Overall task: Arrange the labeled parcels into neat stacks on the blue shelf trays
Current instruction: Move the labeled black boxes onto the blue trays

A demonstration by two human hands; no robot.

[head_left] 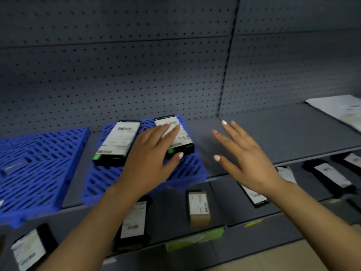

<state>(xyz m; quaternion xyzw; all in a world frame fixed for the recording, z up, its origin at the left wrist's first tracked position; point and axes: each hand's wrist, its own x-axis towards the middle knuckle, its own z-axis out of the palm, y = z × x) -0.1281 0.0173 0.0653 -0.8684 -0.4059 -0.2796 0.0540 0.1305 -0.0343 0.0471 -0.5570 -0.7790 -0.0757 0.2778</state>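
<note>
Nearest to me, on the lower shelf (254, 218), I see a brown box (198, 209) and several black labeled parcels lying scattered, one (133, 220) partly under my left forearm. Above it, on the upper shelf (273, 137), my left hand (150, 159) rests with straight fingers (172, 130) on the right-hand parcel (180, 136), which lies on the middle blue tray (148, 173). A second parcel (115, 142) lies just beside it on the same tray. My right hand (248, 161) hovers over bare shelf, fingers spread, holding nothing. Another blue tray (39, 163) sits further left, against the gray pegboard (136, 65).
</note>
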